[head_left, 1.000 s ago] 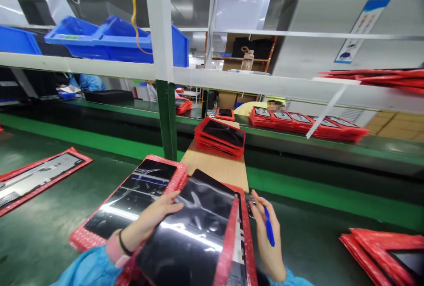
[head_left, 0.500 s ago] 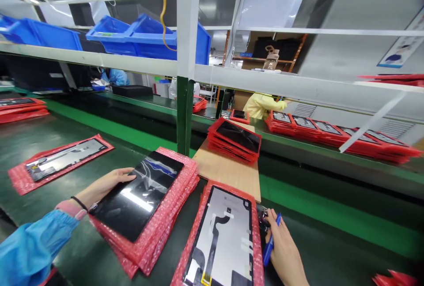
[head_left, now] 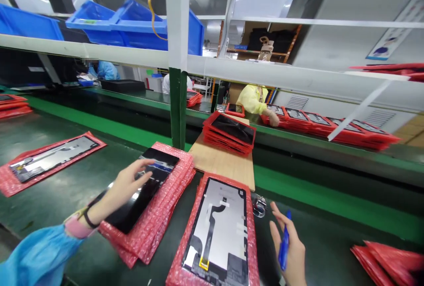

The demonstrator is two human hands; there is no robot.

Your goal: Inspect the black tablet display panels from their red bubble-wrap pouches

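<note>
My left hand (head_left: pixel 124 183) hovers with fingers spread over a black glossy panel (head_left: pixel 145 186) that lies on a stack of red bubble-wrap bags (head_left: pixel 165 208). In front of me a second panel (head_left: pixel 218 228) lies back side up, grey with a black flex cable, on its own red bag. To its right, my right hand (head_left: pixel 289 248) holds a blue pen (head_left: pixel 284 244) between the fingers. A small metal ring of keys (head_left: pixel 259 205) lies just beyond that hand.
A wooden board (head_left: pixel 225 162) bridges to the far green belt and carries a stack of red-bagged panels (head_left: pixel 230 132). Another bagged panel (head_left: pixel 49 158) lies at left, red bags (head_left: pixel 391 261) at lower right. A person in yellow (head_left: pixel 253 98) works opposite. Blue bins (head_left: pixel 129 25) sit overhead.
My left hand let go of the black panel's left edge and moved up over its top. My right hand lifted the pen and shifted slightly right. The person opposite reached toward the red stacks.
</note>
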